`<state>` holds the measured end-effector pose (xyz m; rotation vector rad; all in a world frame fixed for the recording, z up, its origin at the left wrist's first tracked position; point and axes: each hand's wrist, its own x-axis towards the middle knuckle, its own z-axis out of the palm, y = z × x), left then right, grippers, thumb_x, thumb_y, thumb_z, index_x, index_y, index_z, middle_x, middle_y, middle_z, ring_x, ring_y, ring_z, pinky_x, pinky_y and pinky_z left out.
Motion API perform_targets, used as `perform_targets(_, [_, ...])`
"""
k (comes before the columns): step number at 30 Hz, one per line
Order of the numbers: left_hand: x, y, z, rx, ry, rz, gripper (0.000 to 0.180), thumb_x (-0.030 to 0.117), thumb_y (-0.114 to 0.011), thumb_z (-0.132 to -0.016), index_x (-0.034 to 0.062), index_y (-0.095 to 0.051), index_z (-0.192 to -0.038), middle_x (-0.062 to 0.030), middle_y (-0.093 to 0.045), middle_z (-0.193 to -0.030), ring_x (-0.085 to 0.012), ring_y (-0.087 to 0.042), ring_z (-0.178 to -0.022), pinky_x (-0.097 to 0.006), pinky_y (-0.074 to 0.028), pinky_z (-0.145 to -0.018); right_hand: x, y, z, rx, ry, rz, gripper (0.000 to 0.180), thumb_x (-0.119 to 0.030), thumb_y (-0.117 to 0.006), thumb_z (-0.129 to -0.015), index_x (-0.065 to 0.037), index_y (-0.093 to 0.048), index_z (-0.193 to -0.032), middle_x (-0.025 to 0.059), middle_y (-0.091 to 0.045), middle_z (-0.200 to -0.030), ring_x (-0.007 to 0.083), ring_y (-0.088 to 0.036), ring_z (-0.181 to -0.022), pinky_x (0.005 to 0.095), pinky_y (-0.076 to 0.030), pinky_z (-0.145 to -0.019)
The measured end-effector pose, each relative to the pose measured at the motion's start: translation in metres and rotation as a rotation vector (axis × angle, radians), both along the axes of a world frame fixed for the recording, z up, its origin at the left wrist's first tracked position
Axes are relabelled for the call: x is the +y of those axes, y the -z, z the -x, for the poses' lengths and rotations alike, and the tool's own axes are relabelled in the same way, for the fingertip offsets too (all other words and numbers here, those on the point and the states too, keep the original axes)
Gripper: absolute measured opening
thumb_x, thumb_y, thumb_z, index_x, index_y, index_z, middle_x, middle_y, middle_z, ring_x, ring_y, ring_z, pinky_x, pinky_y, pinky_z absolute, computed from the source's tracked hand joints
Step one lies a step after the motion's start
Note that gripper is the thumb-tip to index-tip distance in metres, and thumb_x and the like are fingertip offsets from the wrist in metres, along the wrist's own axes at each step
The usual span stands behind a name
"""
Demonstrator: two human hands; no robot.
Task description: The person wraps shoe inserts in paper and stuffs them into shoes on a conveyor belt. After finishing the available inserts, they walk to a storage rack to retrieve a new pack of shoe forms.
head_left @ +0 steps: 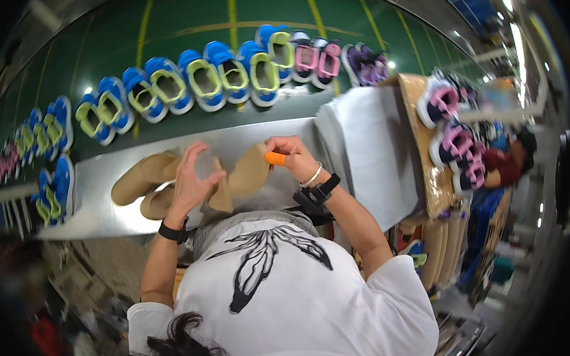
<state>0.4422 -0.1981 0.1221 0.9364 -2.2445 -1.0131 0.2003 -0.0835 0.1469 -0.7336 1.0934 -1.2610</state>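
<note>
My right hand point(289, 154), with an orange cover on one finger, pinches the edge of a tan card shoe insert point(247, 173) above the metal table. My left hand point(193, 179) is curved with thumb and fingers apart, and nothing shows between them. Its thumb is close to a folded part of tan card point(220, 197); whether it touches cannot be made out. Beside and under that hand lie more tan inserts point(137, 179), bent into rounded shapes and partly hidden by my fingers.
Beyond the metal table point(94, 176) runs a green conveyor belt point(190, 21) with blue shoes point(203, 82) and pink-lined shoes point(315, 60). White sheets point(372, 150) are stacked at right, by a carton point(420, 146) and more shoes point(455, 138). A person in maroon point(507, 165) is farther right.
</note>
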Motion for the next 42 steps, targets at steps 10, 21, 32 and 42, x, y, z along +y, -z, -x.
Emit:
perform_targets(10, [0.047,-0.023,0.073,0.073,0.782,-1.287,0.028,0.014,-0.065,-0.087,0.0032,-0.055,-0.111,0.0006,-0.060,-0.093,-0.0057,-0.055,-0.083,-0.022,-0.046,-0.073,0.091,-0.035,0.131,1.777,0.378,-0.075,0.055,-0.024,-0.074,-0.071,-0.008,-0.054,-0.120,0.0104,-0.058,-0.119,0.0307,-0.051,-0.113,0.0390,-0.042,-0.094])
perform_targets(21, [0.031,-0.009,0.204,0.503,0.339,-0.882,0.034,0.004,-0.060,-0.086,0.0020,-0.049,-0.118,-0.0049,-0.060,-0.101,-0.0073,-0.057,-0.089,-0.022,-0.047,-0.074,0.070,-0.004,0.160,-0.135,0.871,0.234,0.024,0.004,-0.053,-0.085,0.000,-0.063,-0.106,0.0092,-0.066,-0.103,0.0202,-0.063,-0.094,0.0343,-0.049,-0.088])
perform_targets(32, [-0.014,0.024,0.232,0.706,0.578,-1.162,0.062,0.025,-0.055,-0.089,0.0062,-0.027,-0.141,-0.0095,-0.047,-0.128,-0.0207,-0.043,-0.120,-0.035,-0.035,-0.100,-0.039,-0.108,0.134,1.258,0.102,0.425,0.061,-0.004,-0.076,-0.066,-0.007,-0.046,-0.120,0.0141,-0.044,-0.120,0.0338,-0.049,-0.105,0.0398,-0.043,-0.089])
perform_targets(42, [0.032,-0.063,0.218,0.811,0.350,-0.690,0.048,0.032,-0.047,-0.096,0.0054,-0.039,-0.134,-0.0113,-0.048,-0.132,-0.0217,-0.045,-0.123,-0.036,-0.039,-0.102,-0.040,-0.100,0.076,1.184,0.901,0.539,0.074,-0.013,-0.081,-0.065,0.000,-0.039,-0.124,0.0167,-0.044,-0.113,0.0317,-0.046,-0.107,0.0404,-0.037,-0.095])
